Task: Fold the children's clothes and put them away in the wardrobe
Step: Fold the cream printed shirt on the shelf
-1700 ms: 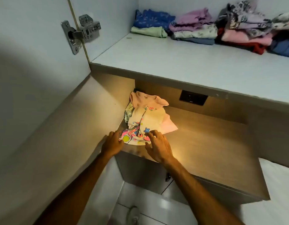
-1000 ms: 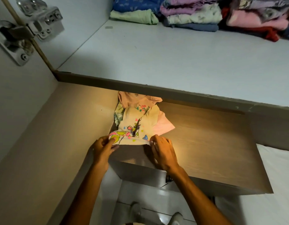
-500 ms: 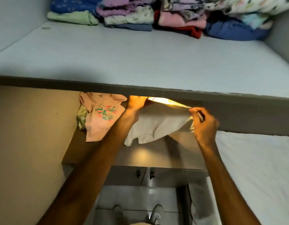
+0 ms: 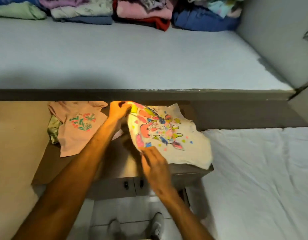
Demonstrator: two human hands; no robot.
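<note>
A cream child's shirt (image 4: 189, 144) with a bright cartoon print lies spread, print up, on the right part of the wooden surface (image 4: 51, 163). My left hand (image 4: 117, 110) pinches its far left corner under the shelf edge. My right hand (image 4: 155, 161) grips its near left edge. A pink shirt (image 4: 75, 132) with a flower print lies to the left on a green garment (image 4: 52, 129).
The white wardrobe shelf (image 4: 132, 54) above carries several folded stacks of clothes (image 4: 141, 13) along its back. A white bed sheet (image 4: 262, 179) lies to the right. Cabinet doors with small knobs (image 4: 134, 184) are below, and my shoes stand on the tiled floor.
Both hands lifted the cream shirt off the pile, carried it to the right, turned it over and laid it print up. The view shifted right with it.
</note>
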